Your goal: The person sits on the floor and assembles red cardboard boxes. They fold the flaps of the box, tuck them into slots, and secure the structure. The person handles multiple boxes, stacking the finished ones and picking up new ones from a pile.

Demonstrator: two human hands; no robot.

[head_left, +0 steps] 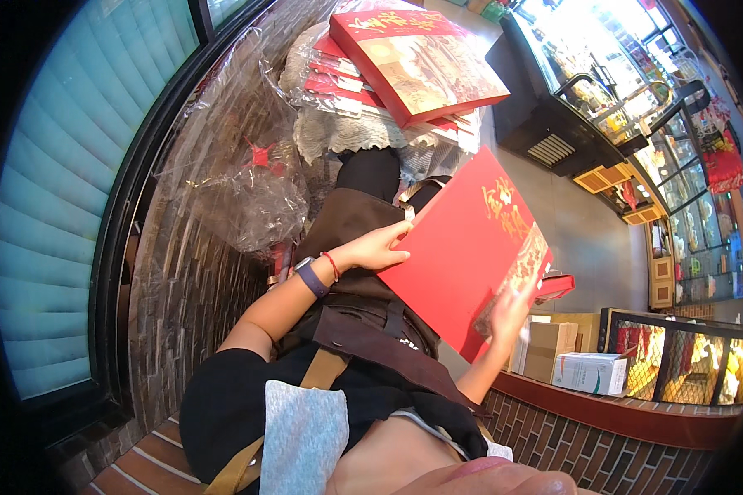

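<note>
My left hand [380, 247] grips the left edge of a flat red cardboard piece [450, 264], with the thumb on its front. Gold characters and a printed golden scene decorate this piece, which is tilted over my lap; its thickness and back are hidden. Against its lower right front lies my right hand [510, 315], smeared by motion, so its grip is unclear. Beyond my knees, a red gift box [425, 70] with a matching print rests on a stack of red and white flat pieces [338, 81]. A lace-edged cloth [338, 134] lies under the stack.
Crumpled clear plastic wrap [252, 202] spreads along the stone-textured wall on the left. Another red item [556, 287] shows behind the held piece. Brown cardboard boxes [551, 346] and a white box [590, 373] stand at right on a brick ledge. Glass display cases [578, 74] line the far right.
</note>
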